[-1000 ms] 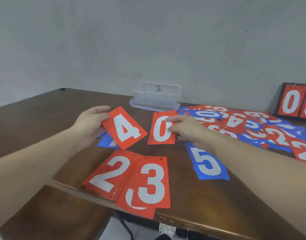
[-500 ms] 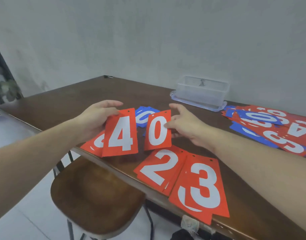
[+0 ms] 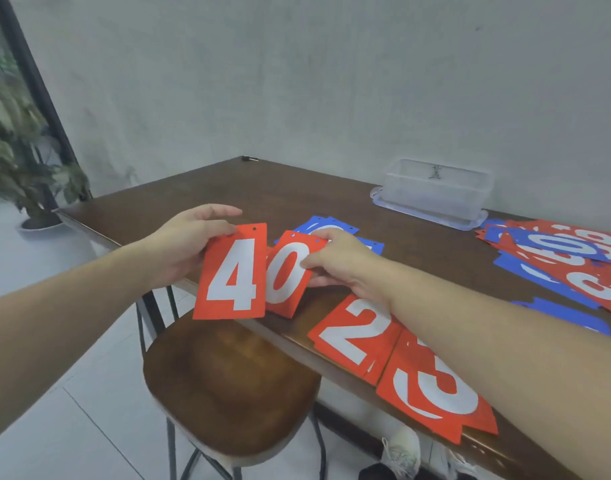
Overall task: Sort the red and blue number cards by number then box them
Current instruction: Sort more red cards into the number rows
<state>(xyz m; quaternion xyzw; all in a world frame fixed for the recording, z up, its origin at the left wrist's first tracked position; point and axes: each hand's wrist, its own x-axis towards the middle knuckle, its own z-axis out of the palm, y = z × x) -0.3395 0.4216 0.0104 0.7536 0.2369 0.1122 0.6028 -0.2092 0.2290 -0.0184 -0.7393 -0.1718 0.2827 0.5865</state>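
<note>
Over wooden table [image 3: 262, 188], flat rectangular, seemingly plastic cards [image 3: 233, 271]

Red cards 4 [image 3: 233, 271], 0 [image 3: 286, 273], 2 [image 3: 354, 336] and 3 [image 3: 435, 393] bear white digits; blue cards [image 3: 331, 226] too. Table [image 3: 279, 192] dark brown; box [image 3: 435, 190] clear.

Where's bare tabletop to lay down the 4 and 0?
Bare wood lies left of the blue cards, out to the far corner, and between them and the clear box. Crowded: the mixed pile at right, the red 2 and 3 stacks along the near edge.
</note>
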